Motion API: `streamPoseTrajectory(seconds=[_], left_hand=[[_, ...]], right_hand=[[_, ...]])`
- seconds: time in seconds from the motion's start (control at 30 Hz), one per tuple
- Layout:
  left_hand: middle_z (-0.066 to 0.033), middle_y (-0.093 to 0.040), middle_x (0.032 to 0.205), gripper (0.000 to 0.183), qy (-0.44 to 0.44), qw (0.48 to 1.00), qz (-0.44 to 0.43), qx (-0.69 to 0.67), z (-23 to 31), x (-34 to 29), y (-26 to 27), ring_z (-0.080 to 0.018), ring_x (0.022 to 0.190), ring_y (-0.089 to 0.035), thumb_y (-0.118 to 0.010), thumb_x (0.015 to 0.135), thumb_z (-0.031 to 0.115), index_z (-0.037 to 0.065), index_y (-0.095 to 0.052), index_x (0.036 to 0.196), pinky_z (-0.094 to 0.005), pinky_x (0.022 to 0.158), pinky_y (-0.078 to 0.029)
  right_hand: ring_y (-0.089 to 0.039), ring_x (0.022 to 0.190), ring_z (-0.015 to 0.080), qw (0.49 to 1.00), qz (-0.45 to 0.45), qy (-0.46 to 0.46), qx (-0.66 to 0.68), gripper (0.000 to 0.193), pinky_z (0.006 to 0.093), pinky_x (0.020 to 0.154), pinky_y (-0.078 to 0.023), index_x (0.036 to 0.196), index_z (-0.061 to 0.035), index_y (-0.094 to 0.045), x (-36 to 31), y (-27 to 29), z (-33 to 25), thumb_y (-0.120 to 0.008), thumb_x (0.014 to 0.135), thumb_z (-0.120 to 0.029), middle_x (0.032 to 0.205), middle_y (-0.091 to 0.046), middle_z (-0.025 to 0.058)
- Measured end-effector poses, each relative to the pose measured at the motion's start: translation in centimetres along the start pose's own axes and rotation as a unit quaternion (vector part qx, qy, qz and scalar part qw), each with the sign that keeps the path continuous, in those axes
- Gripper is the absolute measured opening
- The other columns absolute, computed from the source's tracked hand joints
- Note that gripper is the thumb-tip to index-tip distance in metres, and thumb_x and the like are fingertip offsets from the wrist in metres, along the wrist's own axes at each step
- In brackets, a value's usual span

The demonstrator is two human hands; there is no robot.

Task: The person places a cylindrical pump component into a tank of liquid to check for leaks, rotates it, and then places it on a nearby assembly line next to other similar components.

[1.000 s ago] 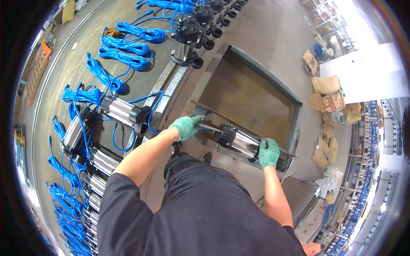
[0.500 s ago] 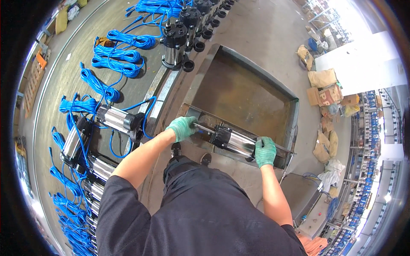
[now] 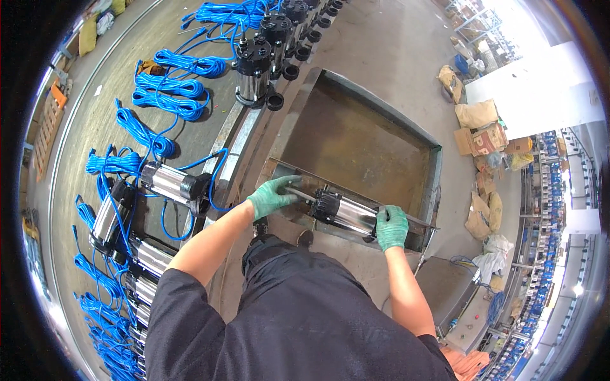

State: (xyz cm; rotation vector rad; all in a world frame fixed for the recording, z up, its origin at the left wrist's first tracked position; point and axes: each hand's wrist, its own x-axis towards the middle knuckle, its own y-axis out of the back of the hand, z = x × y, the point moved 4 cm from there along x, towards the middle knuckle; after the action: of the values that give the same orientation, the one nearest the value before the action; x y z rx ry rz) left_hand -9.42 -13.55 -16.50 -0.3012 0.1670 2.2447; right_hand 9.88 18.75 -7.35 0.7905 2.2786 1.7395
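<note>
A shiny steel pump motor (image 3: 354, 216) with black end caps lies across the near edge of a metal tank (image 3: 438, 166). From its left end sticks a thin steel shaft (image 3: 304, 195). My left hand (image 3: 272, 195), in a green glove, is loosely round the free end of this shaft, with its upper fingers partly stretched. My right hand (image 3: 391, 227), gloved alike, grips the black cap at the motor's right end. Its fingers curl over the cap and hide part of it.
Shallow brownish liquid covers the tank's floor. At left, a bench (image 3: 218, 133) carries upright motors (image 3: 253, 73), lying motors (image 3: 170, 184) and coiled blue cables (image 3: 168, 101). A grey metal box (image 3: 441, 289) stands at lower right, with cartons (image 3: 489, 138) and sacks (image 3: 478, 216) beyond.
My left hand's fingers have loosened and stretched out more along the shaft. My right hand stays on the motor's end cap, and the view has shifted slightly.
</note>
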Motion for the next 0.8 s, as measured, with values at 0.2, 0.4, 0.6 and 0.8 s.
streamPoseTrajectory(seconds=[0.2,0.4,0.6,0.8], left_hand=[[-0.0071,-0.068,0.132,0.052,0.036,0.982,-0.087,-0.164,1.7,-0.5,0.4,-0.0216,0.127,-0.059,-0.064,0.105,0.038,0.007,-0.057,0.147,-0.0405,0.107,-0.049],[-0.0226,-0.074,0.100,0.039,0.043,0.891,-0.038,0.451,2.3,1.2,1.7,-0.0432,0.096,-0.071,-0.075,0.091,0.037,0.009,-0.067,0.118,-0.0503,0.084,-0.057],[-0.0122,-0.073,0.094,0.042,0.149,0.971,-0.102,0.160,3.0,1.8,0.9,-0.0254,0.089,-0.071,-0.069,0.098,0.042,0.005,-0.070,0.118,-0.0421,0.077,-0.057],[-0.0128,-0.070,0.104,0.037,-0.197,0.945,0.024,0.260,-2.6,1.9,1.6,-0.0315,0.086,-0.069,-0.076,0.091,0.015,0.006,-0.061,0.123,-0.0435,0.074,-0.056]], right_hand=[[-0.065,0.091,0.0395,1.000,0.006,0.006,0.000,0.016,0.0487,0.084,-0.052,0.092,-0.0067,-0.071,-0.1,0.1,0.0,-0.068,0.093,-0.022,0.095,-0.069,0.0171],[-0.065,0.091,0.0394,1.000,0.005,0.005,0.009,0.015,0.0488,0.083,-0.052,0.091,-0.0067,-0.071,0.1,0.1,-0.2,-0.068,0.092,-0.022,0.094,-0.069,0.0170],[-0.065,0.091,0.0394,1.000,0.008,0.004,0.004,0.014,0.0489,0.084,-0.052,0.091,-0.0078,-0.071,-0.1,0.6,-0.1,-0.067,0.091,-0.022,0.094,-0.069,0.0167],[-0.065,0.091,0.0388,1.000,0.008,0.000,0.013,0.013,0.0488,0.084,-0.052,0.090,-0.0083,-0.070,-0.1,0.4,-1.0,-0.067,0.090,-0.021,0.093,-0.068,0.0158]])
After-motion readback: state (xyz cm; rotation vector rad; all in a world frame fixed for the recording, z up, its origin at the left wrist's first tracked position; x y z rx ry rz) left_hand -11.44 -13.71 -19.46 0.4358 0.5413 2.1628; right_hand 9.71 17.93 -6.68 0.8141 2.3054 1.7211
